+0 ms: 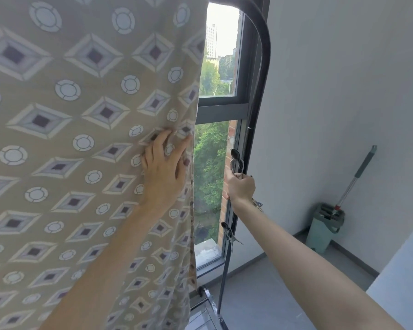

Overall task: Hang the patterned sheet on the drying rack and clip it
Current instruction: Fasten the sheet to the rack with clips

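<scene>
The patterned sheet (81, 139), beige with diamonds and circles, hangs down and fills the left of the view. My left hand (163, 170) lies flat on it near its right edge, fingers spread. The dark drying rack (264, 67) curves down as a side pole to the right of the sheet. My right hand (240, 188) is closed around a metal clip (236, 161) that sits on this pole. A second clip (229, 233) is clamped on the pole lower down. The top bar of the rack is hidden behind the sheet.
A tall window (222, 110) stands behind the rack, with trees and buildings outside. A grey-white wall (343, 91) is at the right. In the corner stands a green mop bucket (324, 227) with a mop handle (358, 175) leaning on the wall. The rack's wheeled foot (204, 291) rests on the grey floor.
</scene>
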{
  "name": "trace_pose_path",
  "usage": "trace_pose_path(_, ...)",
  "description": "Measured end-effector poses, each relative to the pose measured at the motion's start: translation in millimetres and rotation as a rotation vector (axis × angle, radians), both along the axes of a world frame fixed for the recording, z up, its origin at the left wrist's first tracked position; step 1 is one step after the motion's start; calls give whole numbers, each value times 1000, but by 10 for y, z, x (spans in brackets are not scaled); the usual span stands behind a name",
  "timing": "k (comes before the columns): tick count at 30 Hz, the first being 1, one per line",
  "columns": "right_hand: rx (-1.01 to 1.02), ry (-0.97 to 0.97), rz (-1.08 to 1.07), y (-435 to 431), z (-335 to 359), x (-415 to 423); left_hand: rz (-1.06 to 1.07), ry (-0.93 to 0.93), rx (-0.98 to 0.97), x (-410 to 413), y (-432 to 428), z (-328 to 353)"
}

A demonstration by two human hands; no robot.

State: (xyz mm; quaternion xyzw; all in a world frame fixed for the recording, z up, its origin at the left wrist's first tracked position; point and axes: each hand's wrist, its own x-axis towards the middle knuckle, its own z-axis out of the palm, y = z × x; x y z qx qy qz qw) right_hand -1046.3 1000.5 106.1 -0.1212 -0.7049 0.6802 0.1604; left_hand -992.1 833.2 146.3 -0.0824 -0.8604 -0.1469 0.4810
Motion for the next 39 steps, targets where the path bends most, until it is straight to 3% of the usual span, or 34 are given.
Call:
trace_pose_path(5,204,12,-2,35,-160,180,-44,-39,-40,-49,-86,-7)
trace_pose_path(10,246,111,164,190,-219,413,-79,-65,-61,-28,-193,54)
trace_pose_path(17,126,313,508,176,551,692,42,70,2,268,-583,642)
trace_pose_path(23,322,448,721,-40,1083,906,234,-24,-6,709,-1008,1168)
trace_pose_path(27,391,611,765,-258,1535,1093,214,-184,37,1005,-1144,1416)
trace_pose_path(32,411,845,714,-494,2018,1161,301,-134,-5,1279,-1189,1803)
trace_pose_path(36,723,1064,554,-691,2430,1134,51,-149,146,1397,-1318,2162)
trace_pose_path(39,965,1082,504,-919,2694,1098,-177,-243,179,1531,-1407,2409)
